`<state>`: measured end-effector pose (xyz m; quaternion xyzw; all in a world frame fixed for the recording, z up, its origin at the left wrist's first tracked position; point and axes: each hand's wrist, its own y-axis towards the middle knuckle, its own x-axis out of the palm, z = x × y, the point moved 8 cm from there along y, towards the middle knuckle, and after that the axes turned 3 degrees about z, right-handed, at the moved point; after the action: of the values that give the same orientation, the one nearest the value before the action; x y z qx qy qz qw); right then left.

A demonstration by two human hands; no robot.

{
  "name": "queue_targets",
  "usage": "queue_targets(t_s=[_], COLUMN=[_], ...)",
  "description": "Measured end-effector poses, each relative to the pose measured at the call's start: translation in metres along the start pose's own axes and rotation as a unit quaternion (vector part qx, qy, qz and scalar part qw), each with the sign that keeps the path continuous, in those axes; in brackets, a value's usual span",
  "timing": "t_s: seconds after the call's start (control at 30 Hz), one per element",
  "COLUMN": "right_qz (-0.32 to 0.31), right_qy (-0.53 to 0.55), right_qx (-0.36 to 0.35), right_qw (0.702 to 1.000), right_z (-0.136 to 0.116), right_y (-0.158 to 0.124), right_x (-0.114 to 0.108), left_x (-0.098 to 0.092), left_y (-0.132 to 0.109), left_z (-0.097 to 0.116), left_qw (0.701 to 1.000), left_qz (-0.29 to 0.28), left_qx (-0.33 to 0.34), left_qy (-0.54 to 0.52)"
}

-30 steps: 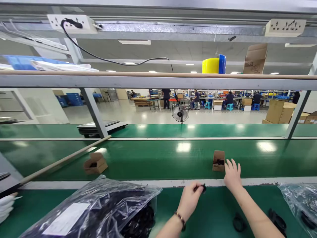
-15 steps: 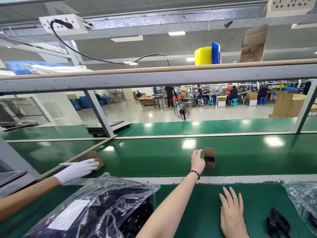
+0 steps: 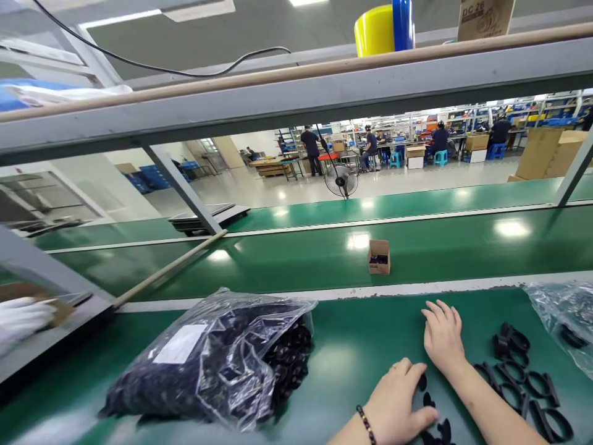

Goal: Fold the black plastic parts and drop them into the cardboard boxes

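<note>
My left hand (image 3: 396, 402), with a beaded bracelet at the wrist, is low in the view, thumb and fingers apart beside small black parts (image 3: 432, 411). Nothing shows in its grasp. My right hand (image 3: 443, 337) rests just above and to the right, fingers spread over the green surface. Farther off, an open cardboard box (image 3: 380, 258) with black pieces inside stands on the green belt (image 3: 296, 262). Black ring-shaped parts (image 3: 512, 377) lie to the right of my right forearm. A clear plastic bag (image 3: 213, 364) full of black parts lies to the left.
A person's white-gloved hand (image 3: 23, 318) is beside brown cardboard at the far left. A wooden stick (image 3: 171, 269) crosses the belt. Another plastic bag (image 3: 567, 309) lies at the right. A shelf beam (image 3: 296, 102) spans above.
My left hand has left the box and come back toward me, near the black parts. The gloved hand and its cardboard have moved left off the belt. The view has tilted down.
</note>
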<state>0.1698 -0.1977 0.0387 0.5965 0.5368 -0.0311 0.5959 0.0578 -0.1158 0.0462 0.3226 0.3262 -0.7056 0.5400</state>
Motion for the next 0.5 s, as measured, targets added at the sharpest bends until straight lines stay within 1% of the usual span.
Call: queue_targets(t_s=[0.1, 0.17, 0.27, 0.37, 0.4, 0.43, 0.5], right_qz=[0.018, 0.020, 0.004, -0.002, -0.012, -0.036, -0.126], right_qy=[-0.012, -0.018, -0.002, 0.055, 0.071, 0.080, 0.075], right_qx=[0.001, 0.006, 0.025, 0.086, 0.113, 0.135, 0.153], right_qw=[1.000, 1.000, 1.000, 0.995, 0.991, 0.987, 0.977], right_z=[-0.003, -0.002, 0.010, 0.035, 0.044, 0.049, 0.047], right_y=[-0.001, -0.003, -0.003, 0.000, 0.001, 0.002, 0.003], right_x=[-0.012, -0.019, -0.031, -0.050, -0.056, -0.059, -0.057], left_x=[0.012, 0.012, 0.005, 0.000, 0.000, 0.000, 0.002], left_y=[0.007, 0.010, 0.012, 0.013, 0.014, 0.015, 0.017], left_z=[0.004, 0.002, -0.004, -0.010, -0.011, -0.013, -0.017], left_qw=[0.997, 0.997, 0.999, 0.995, 0.994, 0.994, 0.996], left_qz=[0.003, 0.010, 0.009, -0.003, -0.004, -0.002, 0.013], left_qx=[-0.008, 0.005, 0.049, 0.088, 0.090, 0.085, 0.065], left_qy=[0.076, 0.081, 0.016, -0.051, -0.062, -0.067, -0.066])
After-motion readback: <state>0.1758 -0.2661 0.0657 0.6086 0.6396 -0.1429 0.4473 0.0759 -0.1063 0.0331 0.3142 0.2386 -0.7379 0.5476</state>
